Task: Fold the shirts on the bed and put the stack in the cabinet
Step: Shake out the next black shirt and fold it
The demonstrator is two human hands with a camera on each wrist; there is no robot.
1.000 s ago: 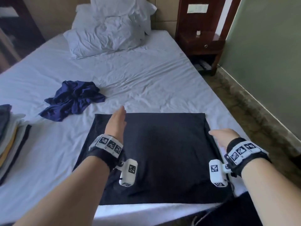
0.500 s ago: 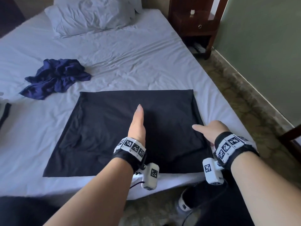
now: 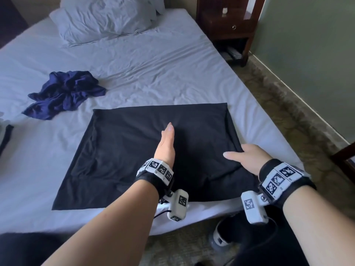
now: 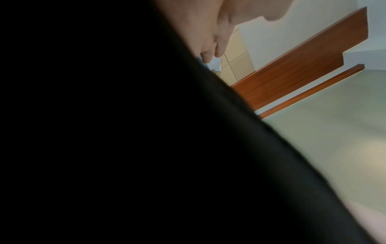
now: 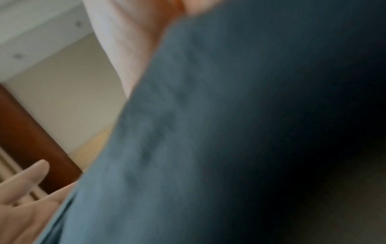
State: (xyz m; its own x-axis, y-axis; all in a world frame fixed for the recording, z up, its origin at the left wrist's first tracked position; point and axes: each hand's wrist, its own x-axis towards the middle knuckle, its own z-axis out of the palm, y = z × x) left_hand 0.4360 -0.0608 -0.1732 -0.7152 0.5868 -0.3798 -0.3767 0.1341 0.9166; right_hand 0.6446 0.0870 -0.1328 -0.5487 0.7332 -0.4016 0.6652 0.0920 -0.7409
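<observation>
A black shirt (image 3: pixel 134 150), folded to a flat rectangle, lies on the near part of the bed (image 3: pixel 172 70). My left hand (image 3: pixel 166 143) stands on edge along the shirt's middle, its fingers straight and pressing the cloth down. My right hand (image 3: pixel 247 160) grips the shirt's right edge, thumb on top and fingers under the cloth, with that edge raised off the sheet. In the right wrist view the dark cloth (image 5: pixel 208 132) drapes over the fingers. A crumpled navy shirt (image 3: pixel 65 93) lies at the far left. The left wrist view is mostly dark cloth (image 4: pixel 125 148).
A stack of folded clothes (image 3: pixel 4 131) shows at the left edge of the bed. Pillows (image 3: pixel 107 18) lie at the head. A wooden nightstand (image 3: pixel 226 25) stands at the far right beside a green wall (image 3: pixel 307 64). A shoe (image 3: pixel 221 237) is on the floor below.
My left hand slid right from the shirt's left part to its middle. My right hand moved onto the shirt's right edge, took hold of it and lifted it slightly.
</observation>
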